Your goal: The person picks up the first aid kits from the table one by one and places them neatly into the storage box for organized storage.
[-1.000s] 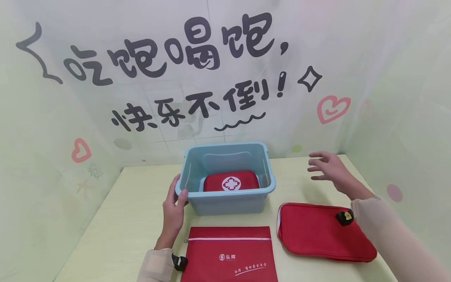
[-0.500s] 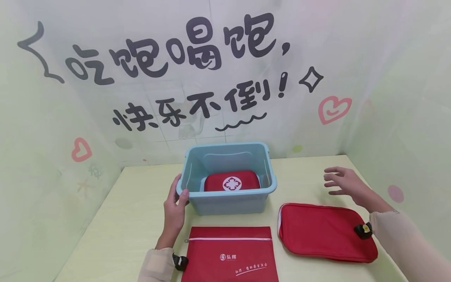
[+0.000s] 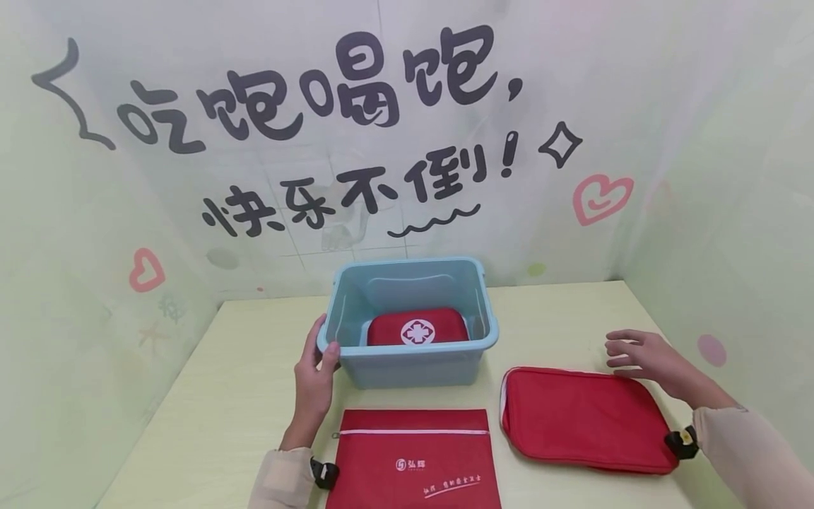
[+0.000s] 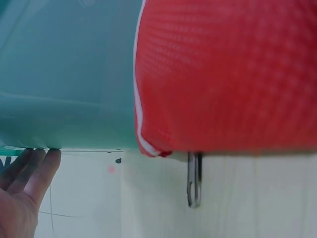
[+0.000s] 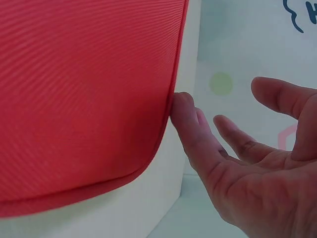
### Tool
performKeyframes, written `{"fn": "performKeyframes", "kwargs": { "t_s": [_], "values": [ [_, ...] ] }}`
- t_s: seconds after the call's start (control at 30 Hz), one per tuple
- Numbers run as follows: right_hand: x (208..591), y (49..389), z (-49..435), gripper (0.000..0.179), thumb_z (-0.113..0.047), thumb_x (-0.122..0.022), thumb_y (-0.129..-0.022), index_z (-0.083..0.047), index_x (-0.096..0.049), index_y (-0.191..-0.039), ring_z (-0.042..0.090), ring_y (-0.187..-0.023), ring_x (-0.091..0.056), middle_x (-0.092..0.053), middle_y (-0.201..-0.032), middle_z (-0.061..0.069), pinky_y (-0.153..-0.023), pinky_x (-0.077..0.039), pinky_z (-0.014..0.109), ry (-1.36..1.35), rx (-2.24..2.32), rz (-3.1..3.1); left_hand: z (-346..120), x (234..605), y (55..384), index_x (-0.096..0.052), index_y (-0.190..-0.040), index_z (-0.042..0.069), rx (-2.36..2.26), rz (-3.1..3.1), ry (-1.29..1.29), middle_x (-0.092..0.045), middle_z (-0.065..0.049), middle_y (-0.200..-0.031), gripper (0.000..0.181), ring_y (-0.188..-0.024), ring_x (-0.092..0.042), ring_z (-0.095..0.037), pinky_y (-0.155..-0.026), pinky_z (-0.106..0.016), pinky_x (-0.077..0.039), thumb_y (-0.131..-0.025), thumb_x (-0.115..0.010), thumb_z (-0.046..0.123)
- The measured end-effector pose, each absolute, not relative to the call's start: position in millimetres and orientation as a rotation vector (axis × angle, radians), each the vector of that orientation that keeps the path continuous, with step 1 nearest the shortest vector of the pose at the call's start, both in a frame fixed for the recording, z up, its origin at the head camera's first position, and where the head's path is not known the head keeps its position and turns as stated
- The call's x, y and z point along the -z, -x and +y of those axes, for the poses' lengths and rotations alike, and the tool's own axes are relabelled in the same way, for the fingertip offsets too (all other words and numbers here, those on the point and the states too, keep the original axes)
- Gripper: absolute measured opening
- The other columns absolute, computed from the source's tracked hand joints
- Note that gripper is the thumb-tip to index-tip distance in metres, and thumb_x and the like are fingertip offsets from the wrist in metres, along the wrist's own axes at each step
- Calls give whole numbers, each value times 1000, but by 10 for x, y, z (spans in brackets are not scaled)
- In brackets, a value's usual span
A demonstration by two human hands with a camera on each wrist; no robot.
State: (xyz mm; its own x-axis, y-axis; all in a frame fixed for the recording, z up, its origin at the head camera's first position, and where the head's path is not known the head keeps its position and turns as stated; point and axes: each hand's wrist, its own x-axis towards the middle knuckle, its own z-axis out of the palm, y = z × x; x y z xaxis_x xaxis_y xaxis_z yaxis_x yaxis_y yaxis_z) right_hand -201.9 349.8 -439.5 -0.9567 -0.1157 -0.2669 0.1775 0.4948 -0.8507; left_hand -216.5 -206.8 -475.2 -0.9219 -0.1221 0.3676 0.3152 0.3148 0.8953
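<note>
L fingers (image 4: 43, 176) close tog., R fingers (image 5: 195, 136) spread.

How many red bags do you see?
3: a cross-marked bag inside the blue bin, a flat zip bag in front of it, and a plain bag by the right hand. The bin could hide more.

Desk (image 3: 210, 396): pale yellow top. Directly on it: light-blue bin (image 3: 413, 369), toward the back, upright; flat red zip pouch (image 3: 381, 481) in front, apart from bin; rounded red bag (image 3: 585, 417), lying flat right of both.
</note>
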Motion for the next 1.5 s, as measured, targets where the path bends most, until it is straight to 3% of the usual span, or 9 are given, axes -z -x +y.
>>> {"fn": "performKeyframes", "kwargs": {
  "t_s": [0.67,1.0,1.13,1.3,1.5],
  "values": [
    [4530,1876,3763,59,-24,-48,-105,21,-32,-140,26,-105,-68,-57,-127,34,-86,-58,35,-60,1387,2475,-2064,4743,2151,-36,-155,31,1641,-2215,162,-45,-12,-147,57,-123,-51,-37,-88,-58,-52,-101,-57,30],
    [4569,1788,3790,64,-29,-51,-103,18,-32,-143,40,-114,-61,-55,-130,35,-88,-57,47,-57,1349,2454,-2042,4738,2140,-35,-155,30,1643,-2217,158,-45,-14,-147,58,-123,-51,-37,-88,-59,-52,-101,-56,30],
    [4569,1802,3771,68,-33,-55,-101,16,-34,-143,38,-114,-60,-55,-131,32,-89,-55,50,-72,1303,2454,-2039,4735,2139,-35,-155,30,1648,-2216,155,-45,-14,-146,58,-123,-51,-37,-88,-59,-52,-101,-56,31],
    [4584,1818,3763,72,-29,-64,-95,17,-36,-142,33,-109,-62,-59,-126,31,-87,-56,45,-20,1219,2482,-2040,4744,2142,-35,-155,30,1653,-2216,157,-45,-14,-146,57,-123,-51,-38,-88,-60,-52,-101,-56,30],
    [4587,1829,3751,66,-19,-71,-90,19,-42,-136,41,-108,-62,-60,-121,32,-82,-56,37,167,1075,2583,-2037,4739,2147,-36,-155,29,1643,-2209,160,-45,-13,-146,57,-123,-51,-37,-87,-60,-52,-101,-56,30]
  ]
}}
